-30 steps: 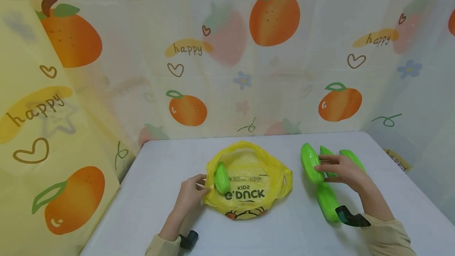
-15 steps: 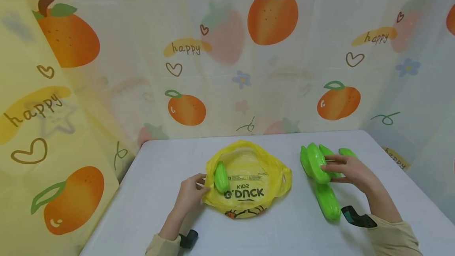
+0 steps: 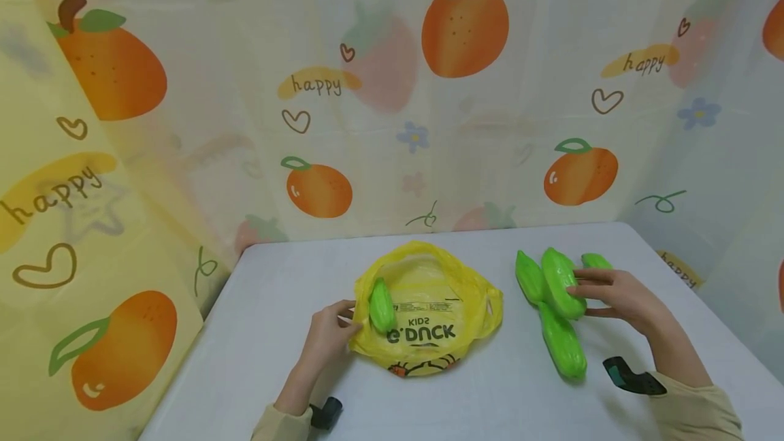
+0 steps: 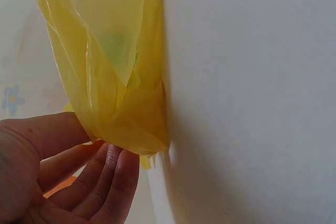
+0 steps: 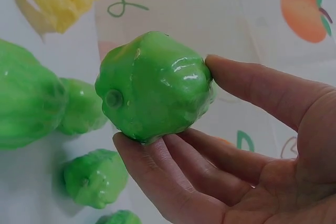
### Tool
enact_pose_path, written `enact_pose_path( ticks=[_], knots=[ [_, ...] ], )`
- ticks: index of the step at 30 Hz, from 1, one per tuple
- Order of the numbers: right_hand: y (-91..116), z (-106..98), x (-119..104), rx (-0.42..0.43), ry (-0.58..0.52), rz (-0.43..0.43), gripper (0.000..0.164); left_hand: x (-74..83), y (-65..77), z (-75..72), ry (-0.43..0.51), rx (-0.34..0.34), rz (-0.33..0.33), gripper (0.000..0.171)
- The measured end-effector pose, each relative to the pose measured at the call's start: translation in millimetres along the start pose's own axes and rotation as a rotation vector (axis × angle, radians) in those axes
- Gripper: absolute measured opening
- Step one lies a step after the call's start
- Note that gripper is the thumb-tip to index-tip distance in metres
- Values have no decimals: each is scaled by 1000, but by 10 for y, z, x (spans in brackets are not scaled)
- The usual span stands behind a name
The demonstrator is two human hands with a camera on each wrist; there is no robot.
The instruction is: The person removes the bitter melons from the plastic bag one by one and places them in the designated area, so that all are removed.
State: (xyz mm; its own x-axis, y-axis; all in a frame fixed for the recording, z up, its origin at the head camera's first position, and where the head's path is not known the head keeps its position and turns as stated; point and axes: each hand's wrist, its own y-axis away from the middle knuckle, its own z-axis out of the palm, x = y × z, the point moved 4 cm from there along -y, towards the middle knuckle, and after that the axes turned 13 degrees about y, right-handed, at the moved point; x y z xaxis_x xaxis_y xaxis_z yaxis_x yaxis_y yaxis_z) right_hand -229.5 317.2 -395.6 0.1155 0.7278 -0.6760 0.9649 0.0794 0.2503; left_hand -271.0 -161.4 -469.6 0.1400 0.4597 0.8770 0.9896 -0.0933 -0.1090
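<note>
My right hand (image 3: 625, 301) holds a glossy green ridged gourd (image 3: 560, 283) between thumb and fingertips; the right wrist view shows its lumpy end with a small round nub (image 5: 114, 98). One more green gourd (image 3: 529, 276) lies to its left, another (image 3: 562, 344) in front, and a third (image 3: 595, 261) shows past the hand. At the left edge of a yellow plastic bag (image 3: 468, 278), my left hand (image 3: 329, 335) pinches the rim, thumb on one side and fingers behind. A green gourd (image 3: 382, 306) lies inside the bag, whose mouth gapes wide.
The bag sits mid-table on a white tabletop (image 3: 275, 278), printed side toward me. A fruit-patterned curtain (image 3: 380, 155) hangs behind and along both sides. On each wrist is a small black camera, the left one (image 3: 327, 414) close over the table.
My right hand has moved right with the gourd, bringing the gourd at the left out from behind it. My left hand stays at the bag's rim.
</note>
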Motion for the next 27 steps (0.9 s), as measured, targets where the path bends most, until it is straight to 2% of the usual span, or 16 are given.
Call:
enact_pose_path(
  ticks=[5,27],
  knots=[
    [29,-30,64,-6,14,21,80,-8,-3,1,8,8,-15,38],
    [122,-58,395,-67,69,104,82,0,-9,-8,8,-5,-4,38]
  ],
)
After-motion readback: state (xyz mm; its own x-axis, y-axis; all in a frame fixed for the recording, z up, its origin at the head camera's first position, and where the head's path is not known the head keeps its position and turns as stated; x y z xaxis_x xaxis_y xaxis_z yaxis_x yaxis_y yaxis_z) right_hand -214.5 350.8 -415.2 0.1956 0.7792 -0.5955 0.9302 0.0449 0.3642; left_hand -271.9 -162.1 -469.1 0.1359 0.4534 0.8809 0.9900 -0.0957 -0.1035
